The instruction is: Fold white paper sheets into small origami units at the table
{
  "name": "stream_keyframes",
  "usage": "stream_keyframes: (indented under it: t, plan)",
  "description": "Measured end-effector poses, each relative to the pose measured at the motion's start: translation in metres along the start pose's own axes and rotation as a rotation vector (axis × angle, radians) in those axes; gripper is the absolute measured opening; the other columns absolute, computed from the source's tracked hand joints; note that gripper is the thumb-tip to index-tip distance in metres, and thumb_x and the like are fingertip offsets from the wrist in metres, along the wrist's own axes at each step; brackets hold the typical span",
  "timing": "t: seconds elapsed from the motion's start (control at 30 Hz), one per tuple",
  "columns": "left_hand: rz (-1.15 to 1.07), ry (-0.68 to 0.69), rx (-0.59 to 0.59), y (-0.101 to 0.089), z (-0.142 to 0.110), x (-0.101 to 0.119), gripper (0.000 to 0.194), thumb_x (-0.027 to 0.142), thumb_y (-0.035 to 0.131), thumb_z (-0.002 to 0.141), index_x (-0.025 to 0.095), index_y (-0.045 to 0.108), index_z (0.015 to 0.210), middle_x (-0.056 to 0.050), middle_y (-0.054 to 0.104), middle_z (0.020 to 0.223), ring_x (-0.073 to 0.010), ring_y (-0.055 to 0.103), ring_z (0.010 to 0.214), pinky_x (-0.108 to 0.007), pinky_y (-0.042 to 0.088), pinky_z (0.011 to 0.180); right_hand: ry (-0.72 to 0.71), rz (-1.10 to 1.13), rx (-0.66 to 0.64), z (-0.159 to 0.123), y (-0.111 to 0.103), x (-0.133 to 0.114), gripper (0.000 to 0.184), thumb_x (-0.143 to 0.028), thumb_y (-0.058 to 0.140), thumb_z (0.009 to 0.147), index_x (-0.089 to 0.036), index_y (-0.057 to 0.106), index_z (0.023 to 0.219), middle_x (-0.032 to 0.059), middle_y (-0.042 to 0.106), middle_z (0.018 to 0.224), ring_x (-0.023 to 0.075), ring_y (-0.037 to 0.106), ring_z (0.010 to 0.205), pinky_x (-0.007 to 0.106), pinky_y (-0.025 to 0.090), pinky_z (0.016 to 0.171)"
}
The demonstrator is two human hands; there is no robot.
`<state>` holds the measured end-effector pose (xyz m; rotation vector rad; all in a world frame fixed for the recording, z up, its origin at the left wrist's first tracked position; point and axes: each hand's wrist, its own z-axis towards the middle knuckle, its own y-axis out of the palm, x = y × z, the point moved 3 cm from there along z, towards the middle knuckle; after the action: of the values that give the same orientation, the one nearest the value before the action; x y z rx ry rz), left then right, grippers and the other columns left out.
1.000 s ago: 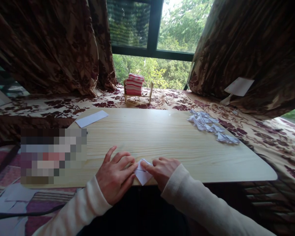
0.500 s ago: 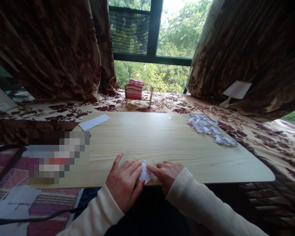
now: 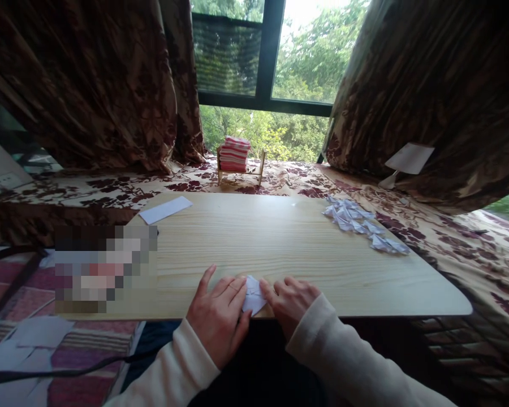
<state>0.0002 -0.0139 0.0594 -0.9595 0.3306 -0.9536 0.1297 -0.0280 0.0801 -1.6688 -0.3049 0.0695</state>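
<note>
A small folded piece of white paper (image 3: 253, 295) lies at the near edge of the pale wooden table (image 3: 280, 243). My left hand (image 3: 218, 314) presses on its left side, fingers together and laid flat, thumb spread. My right hand (image 3: 289, 301) presses on its right side with fingertips bent down onto the paper. Both arms wear cream sleeves. Part of the paper is hidden under my fingers.
A white paper strip (image 3: 165, 210) lies at the table's far left. Several folded white paper pieces (image 3: 360, 224) lie in a row at the far right. A small wooden rack with a red-striped stack (image 3: 236, 155) stands by the window. Curtains hang on both sides.
The paper looks smaller and more folded than a second ago. Both hands have stayed pressed on it, closing in slightly; the view has shifted a little.
</note>
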Motion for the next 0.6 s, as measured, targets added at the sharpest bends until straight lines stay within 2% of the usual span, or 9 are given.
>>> stream_keyframes:
  t: [0.17,0.27,0.43,0.6]
  plan:
    - [0.015,-0.007,-0.008,-0.001,-0.001,0.002,0.029,0.026,0.046,0.081,0.018,0.059,0.105,-0.006,0.064,0.109,-0.0215,0.055,0.100,-0.049,0.016,0.103,0.010,0.016,0.068,0.006,0.003,-0.010,0.027,-0.009,0.036,0.085,-0.012,0.062,0.093,0.0121,0.064,0.085,0.0238,0.058,0.081,0.032,0.042,0.061]
    - [0.031,-0.023,-0.019,-0.001,-0.001,0.003,0.029,0.026,0.046,0.081,0.017,0.060,0.104,-0.007,0.063,0.109,-0.0217,0.054,0.100,-0.049,0.016,0.103,0.015,-0.002,0.077,0.002,0.003,-0.006,0.031,-0.006,0.034,0.086,-0.012,0.060,0.100,0.0129,0.064,0.086,0.0242,0.058,0.082,0.033,0.043,0.062]
    - [0.031,-0.014,0.012,0.000,-0.002,0.005,0.030,0.026,0.045,0.081,0.016,0.060,0.104,-0.008,0.063,0.109,-0.0224,0.054,0.100,-0.049,0.016,0.102,-0.019,0.007,-0.048,-0.004,-0.011,0.009,0.026,-0.013,0.042,0.082,-0.018,0.061,0.100,0.0092,0.066,0.087,0.0254,0.060,0.084,0.031,0.044,0.060]
    - [-0.032,-0.042,0.011,-0.001,-0.001,0.001,0.031,0.027,0.046,0.080,0.019,0.057,0.108,-0.004,0.063,0.109,-0.0215,0.053,0.099,-0.049,0.014,0.102,-0.053,0.037,-0.088,0.003,-0.016,0.005,0.042,-0.022,0.046,0.081,-0.025,0.045,0.123,0.0087,0.066,0.090,0.0260,0.061,0.082,0.032,0.046,0.058]
